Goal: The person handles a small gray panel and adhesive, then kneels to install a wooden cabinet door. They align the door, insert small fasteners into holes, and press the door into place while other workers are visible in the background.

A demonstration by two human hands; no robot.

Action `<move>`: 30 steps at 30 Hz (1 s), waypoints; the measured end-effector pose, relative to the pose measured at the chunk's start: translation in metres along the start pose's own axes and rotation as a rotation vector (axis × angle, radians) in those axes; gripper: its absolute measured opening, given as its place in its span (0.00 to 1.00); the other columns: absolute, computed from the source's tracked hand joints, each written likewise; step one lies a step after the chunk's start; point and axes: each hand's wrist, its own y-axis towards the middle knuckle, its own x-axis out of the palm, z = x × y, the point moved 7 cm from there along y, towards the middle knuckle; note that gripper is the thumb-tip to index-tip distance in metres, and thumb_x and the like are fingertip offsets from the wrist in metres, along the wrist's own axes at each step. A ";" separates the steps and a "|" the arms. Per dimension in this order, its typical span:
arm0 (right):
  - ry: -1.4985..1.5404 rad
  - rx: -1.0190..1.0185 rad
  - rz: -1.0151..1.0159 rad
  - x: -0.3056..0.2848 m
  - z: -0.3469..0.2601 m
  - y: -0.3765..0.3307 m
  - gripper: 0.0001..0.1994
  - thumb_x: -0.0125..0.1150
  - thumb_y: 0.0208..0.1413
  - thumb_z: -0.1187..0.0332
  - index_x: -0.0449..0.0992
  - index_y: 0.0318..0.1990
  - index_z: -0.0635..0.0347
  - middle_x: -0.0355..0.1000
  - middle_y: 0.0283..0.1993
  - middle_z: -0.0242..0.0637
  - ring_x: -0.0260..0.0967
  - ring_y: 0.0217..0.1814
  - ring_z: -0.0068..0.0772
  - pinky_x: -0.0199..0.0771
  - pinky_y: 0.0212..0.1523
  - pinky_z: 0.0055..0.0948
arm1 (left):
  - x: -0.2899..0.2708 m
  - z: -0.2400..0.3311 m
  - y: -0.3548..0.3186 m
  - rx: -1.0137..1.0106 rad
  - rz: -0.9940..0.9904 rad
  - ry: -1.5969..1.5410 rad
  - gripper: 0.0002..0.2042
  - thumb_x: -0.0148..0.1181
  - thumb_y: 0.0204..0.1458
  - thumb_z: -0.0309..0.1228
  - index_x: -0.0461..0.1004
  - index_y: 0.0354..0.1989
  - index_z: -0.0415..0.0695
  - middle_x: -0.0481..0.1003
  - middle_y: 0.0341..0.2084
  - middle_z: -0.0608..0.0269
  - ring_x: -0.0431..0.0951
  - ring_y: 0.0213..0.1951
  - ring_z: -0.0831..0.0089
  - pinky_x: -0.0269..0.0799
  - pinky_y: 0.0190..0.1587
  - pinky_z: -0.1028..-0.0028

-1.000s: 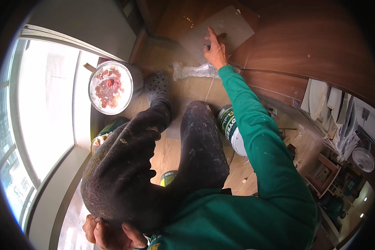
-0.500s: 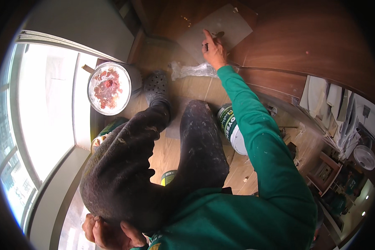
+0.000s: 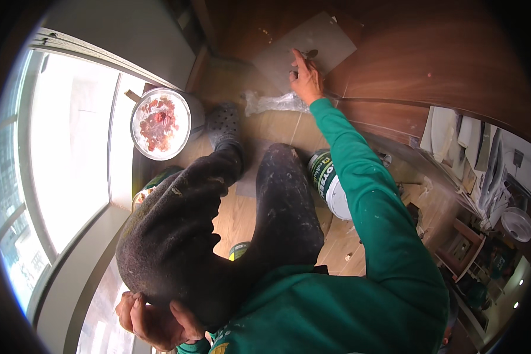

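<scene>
My right hand (image 3: 307, 81) reaches forward over a grey rectangular sheet (image 3: 330, 44). Its index finger is stretched out, the thumb stands apart, and nothing shows in its grasp. Beside the fingertips is a small dark spot or object on the sheet, too unclear to name. Crumpled clear plastic (image 3: 271, 103) lies just below that wrist. At the lower left, my left hand (image 3: 153, 321) rests against my bent left knee, fingers loosely curved and thumb apart. I see nothing in it.
A bucket (image 3: 160, 124) with whitish and reddish material stands at left by the bright window. A green-and-white bucket (image 3: 330, 183) lies under my right arm. Reddish-brown wood panels (image 3: 430, 59) fill the upper right. A clear round lid (image 3: 517, 224) is at far right.
My right hand has shifted slightly, its index finger a little lower over the sheet. The whole view has moved a little. My left hand stays at the knee.
</scene>
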 end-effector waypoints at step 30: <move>0.111 0.092 -0.079 -0.010 0.002 -0.013 0.38 0.58 0.46 0.76 0.54 0.68 0.46 0.76 0.43 0.33 0.73 0.46 0.45 0.74 0.48 0.42 | -0.001 -0.003 0.003 0.012 -0.038 -0.014 0.20 0.61 0.48 0.24 0.70 0.51 0.35 0.69 0.48 0.51 0.70 0.54 0.61 0.64 0.59 0.67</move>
